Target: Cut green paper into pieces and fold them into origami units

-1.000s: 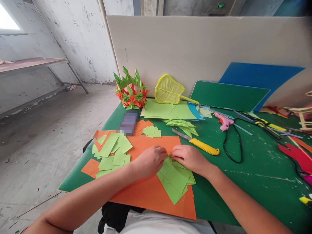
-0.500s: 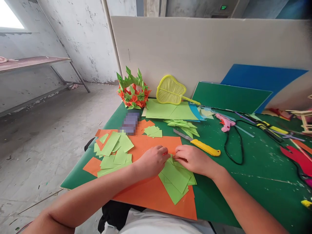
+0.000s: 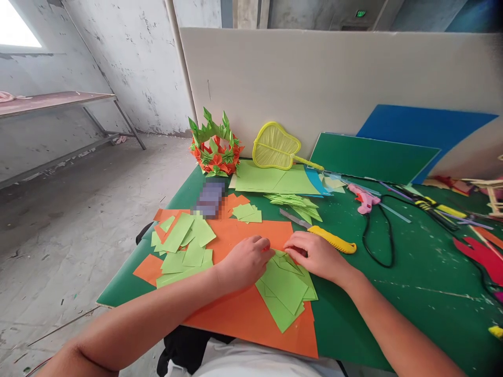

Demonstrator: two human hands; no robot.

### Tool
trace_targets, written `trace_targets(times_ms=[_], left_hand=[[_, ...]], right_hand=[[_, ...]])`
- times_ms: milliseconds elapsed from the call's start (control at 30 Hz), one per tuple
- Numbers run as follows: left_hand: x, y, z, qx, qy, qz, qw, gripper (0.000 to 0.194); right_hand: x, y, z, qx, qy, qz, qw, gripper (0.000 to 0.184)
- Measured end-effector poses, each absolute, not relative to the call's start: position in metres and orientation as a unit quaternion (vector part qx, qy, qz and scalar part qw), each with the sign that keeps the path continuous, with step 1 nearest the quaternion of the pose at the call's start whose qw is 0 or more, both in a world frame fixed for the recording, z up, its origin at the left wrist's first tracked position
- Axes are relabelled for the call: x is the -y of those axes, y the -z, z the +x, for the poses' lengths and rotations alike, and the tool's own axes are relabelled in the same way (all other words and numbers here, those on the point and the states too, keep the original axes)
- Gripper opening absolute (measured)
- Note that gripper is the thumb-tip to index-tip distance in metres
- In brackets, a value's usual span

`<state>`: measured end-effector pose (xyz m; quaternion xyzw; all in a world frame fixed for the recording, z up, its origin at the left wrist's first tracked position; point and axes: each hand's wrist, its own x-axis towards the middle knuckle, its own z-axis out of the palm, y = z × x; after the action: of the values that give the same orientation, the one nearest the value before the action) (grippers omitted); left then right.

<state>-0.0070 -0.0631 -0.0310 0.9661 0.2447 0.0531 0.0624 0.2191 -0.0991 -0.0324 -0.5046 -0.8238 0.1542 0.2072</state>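
In the head view my left hand (image 3: 247,263) is closed in a pinch at the upper left edge of a small green paper piece (image 3: 287,263), which shows fold lines. My right hand (image 3: 315,255) has its fingers curled together at the same piece's upper right edge. The fingertips partly hide the paper there. Below them lies a fanned stack of green paper sheets (image 3: 283,293), resting on a large orange sheet (image 3: 251,319). A yellow-handled utility knife (image 3: 334,240), its blade out, lies just beyond my right hand.
Loose green paper pieces (image 3: 183,256) lie to the left. Behind stand a paper-flower ring (image 3: 216,154) and a yellow fan (image 3: 276,146), beside several folded green pieces (image 3: 296,206). A pink glue gun (image 3: 363,199) with a black cord lies right on the green table (image 3: 412,314).
My right hand has moved slightly right, away from my left, and more of the small green paper shows between them. The camera view has shifted a little.
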Motion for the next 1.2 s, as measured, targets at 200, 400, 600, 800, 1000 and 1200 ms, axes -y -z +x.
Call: trace_targets(times_ms=[200,400,600,800,1000,1200], left_hand=[[0.060,0.037,-0.006,-0.246,-0.094,0.961,0.081,0.027],[0.047,0.040,-0.003,-0.245,-0.142,0.952,0.118,0.022],[0.034,0.049,-0.002,-0.292,-0.193,0.928,0.131,0.018],[0.037,0.041,0.000,-0.285,-0.245,0.886,0.272,0.011],[0.049,0.036,0.007,-0.323,-0.280,0.740,0.519,0.023],[0.054,0.042,0.012,-0.351,-0.288,0.648,0.612,0.035]], right_hand=[[0.098,0.036,0.205,0.812,-0.153,-0.525,0.203,0.006],[0.096,0.039,0.203,0.778,-0.198,-0.558,0.209,0.006],[0.095,0.045,0.203,0.729,-0.266,-0.583,0.242,0.008],[0.093,0.046,0.203,0.657,-0.372,-0.561,0.338,0.013],[0.095,0.040,0.196,0.598,-0.449,-0.524,0.407,0.024],[0.098,0.038,0.190,0.571,-0.456,-0.515,0.448,0.027]])
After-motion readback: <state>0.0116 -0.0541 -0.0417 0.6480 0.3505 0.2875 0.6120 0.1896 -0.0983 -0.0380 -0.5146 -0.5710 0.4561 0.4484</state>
